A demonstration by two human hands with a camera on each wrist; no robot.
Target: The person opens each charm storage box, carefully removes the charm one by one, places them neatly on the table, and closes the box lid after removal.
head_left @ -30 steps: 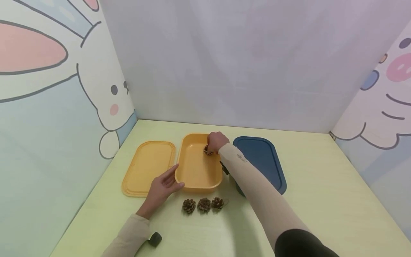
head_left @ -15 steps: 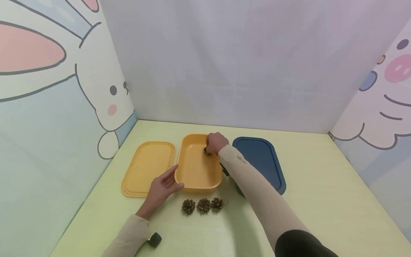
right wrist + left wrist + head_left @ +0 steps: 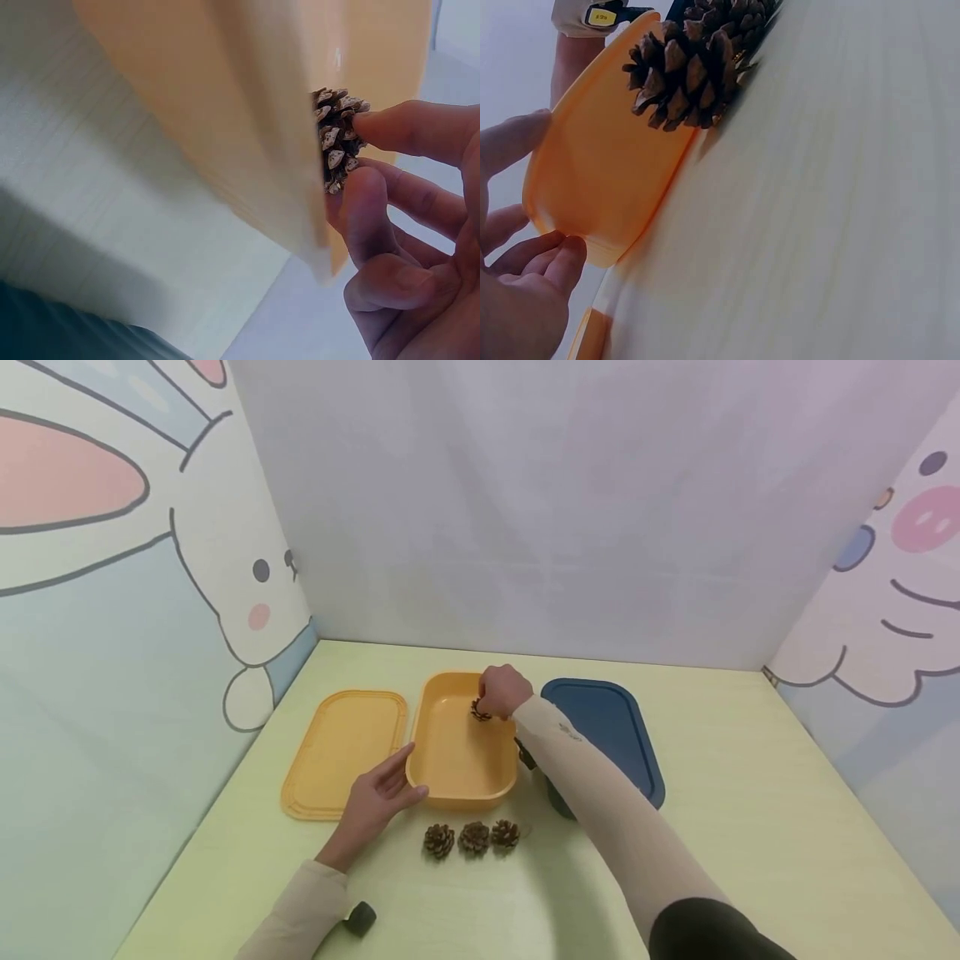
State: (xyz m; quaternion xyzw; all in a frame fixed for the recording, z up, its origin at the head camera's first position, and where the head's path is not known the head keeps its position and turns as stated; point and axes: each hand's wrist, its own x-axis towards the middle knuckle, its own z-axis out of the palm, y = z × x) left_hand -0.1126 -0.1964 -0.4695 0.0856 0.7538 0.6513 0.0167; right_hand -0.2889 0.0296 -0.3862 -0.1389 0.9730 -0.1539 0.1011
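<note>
An orange-yellow rectangular box (image 3: 457, 760) stands in the middle of the table in the head view. My left hand (image 3: 372, 799) grips its near left corner, the thumb on the front wall and the fingers along the left side. Over the far right part of the box, my right hand (image 3: 506, 692) pinches a pine cone (image 3: 335, 139) between thumb and fingers, inside the rim. The head view shows only part of that cone (image 3: 480, 713). In front of the box sit a left pine cone (image 3: 438, 841), a middle pine cone (image 3: 474, 838) and a right pine cone (image 3: 505, 834).
Left of the box lies a flat yellow lid (image 3: 345, 756). A dark blue lidded container (image 3: 603, 727) is on the right, partly hidden by the right forearm. Cartoon-printed walls (image 3: 247, 568) enclose the pale table (image 3: 750, 777).
My right hand, still pinching the pine cone, has shifted very slightly within the box. The left hand, the box and the row of cones keep their places.
</note>
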